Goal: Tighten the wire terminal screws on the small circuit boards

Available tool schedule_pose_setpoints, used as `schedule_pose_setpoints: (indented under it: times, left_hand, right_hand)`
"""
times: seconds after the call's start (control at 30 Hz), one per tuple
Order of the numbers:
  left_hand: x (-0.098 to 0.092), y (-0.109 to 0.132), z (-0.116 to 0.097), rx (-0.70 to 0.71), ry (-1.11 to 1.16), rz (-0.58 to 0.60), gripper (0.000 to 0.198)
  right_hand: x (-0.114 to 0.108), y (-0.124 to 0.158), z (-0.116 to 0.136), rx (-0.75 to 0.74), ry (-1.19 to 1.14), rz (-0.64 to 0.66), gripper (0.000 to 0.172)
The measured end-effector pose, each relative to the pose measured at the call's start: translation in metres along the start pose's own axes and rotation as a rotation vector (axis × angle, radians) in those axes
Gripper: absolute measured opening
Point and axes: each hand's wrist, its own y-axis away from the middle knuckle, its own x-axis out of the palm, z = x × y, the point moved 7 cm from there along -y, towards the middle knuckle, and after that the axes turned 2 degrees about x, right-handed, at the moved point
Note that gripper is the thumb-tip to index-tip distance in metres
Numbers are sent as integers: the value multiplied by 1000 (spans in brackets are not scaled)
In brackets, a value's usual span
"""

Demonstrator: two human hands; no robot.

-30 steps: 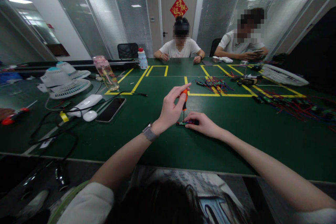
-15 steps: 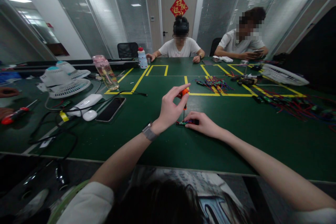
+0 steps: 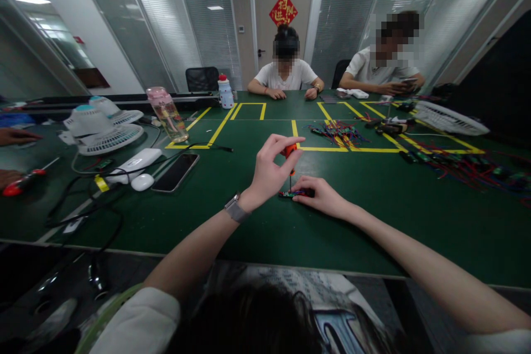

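Observation:
My left hand (image 3: 269, 171) is closed around the orange handle of a small screwdriver (image 3: 290, 151), held upright with its thin shaft pointing down. The tip rests on a small green circuit board (image 3: 290, 194) lying on the green table (image 3: 257, 221). My right hand (image 3: 321, 196) presses down on the board's right end, fingers curled over it and hiding that part. A watch sits on my left wrist.
A black phone (image 3: 175, 172), a white mouse (image 3: 142, 182), cables and two small fans (image 3: 103, 130) lie at the left, with a pink bottle (image 3: 167, 114) behind. Coloured wire bundles (image 3: 338, 134) sit inside yellow tape lines. Two people sit at the far side. Another person's hand and a red screwdriver (image 3: 20, 183) show at the left edge.
My left fingers have shifted slightly on the screwdriver handle, as in turning it. The person opposite reached toward a bottle and drew the hand back. A hand at the far left edge moved in.

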Motion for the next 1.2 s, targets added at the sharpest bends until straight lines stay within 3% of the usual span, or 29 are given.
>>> schedule_pose_setpoints:
  times: [0.2, 0.47, 1.2]
  left_hand:
    - [5, 1, 2, -18, 84, 82, 32]
    - [4, 1, 2, -4, 20, 46, 23]
    - [7, 3, 3, -17, 139, 80, 28]
  right_hand:
    - [0, 0, -1, 11, 2, -11, 15]
    - [-1, 0, -1, 6, -25, -21, 15]
    - [0, 0, -5, 27, -35, -29, 15]
